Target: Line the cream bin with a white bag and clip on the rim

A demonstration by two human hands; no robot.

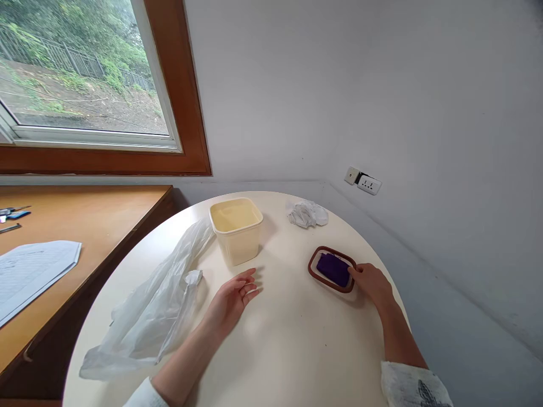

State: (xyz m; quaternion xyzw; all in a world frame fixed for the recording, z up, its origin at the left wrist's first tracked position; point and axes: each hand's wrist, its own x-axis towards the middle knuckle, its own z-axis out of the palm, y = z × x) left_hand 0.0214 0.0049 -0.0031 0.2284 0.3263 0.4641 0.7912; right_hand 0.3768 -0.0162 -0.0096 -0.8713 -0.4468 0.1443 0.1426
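Observation:
My right hand (373, 282) is closed at the right end of a brown rounded-rectangular frame (317, 277), its fingertips over the rim and at the edge of the cloth. Inside the rim lies a small folded purple cloth (334, 269). Whether the frame is lifted a little or flat on the table, I cannot tell. My left hand (231, 299) hovers over or rests on the table, palm turned inward, fingers loosely bent and apart, holding nothing. Just beyond it stands a cream plastic tub (238, 243), upright. A crumpled clear plastic bag (148, 311) spreads to its left.
The round white table (292, 350) fills the middle. A crumpled whitish plastic bag (308, 215) lies at its back right. On the left is a wooden desk (114, 209) with papers (38, 265). A wall socket (369, 184) and a window (85, 68) are behind.

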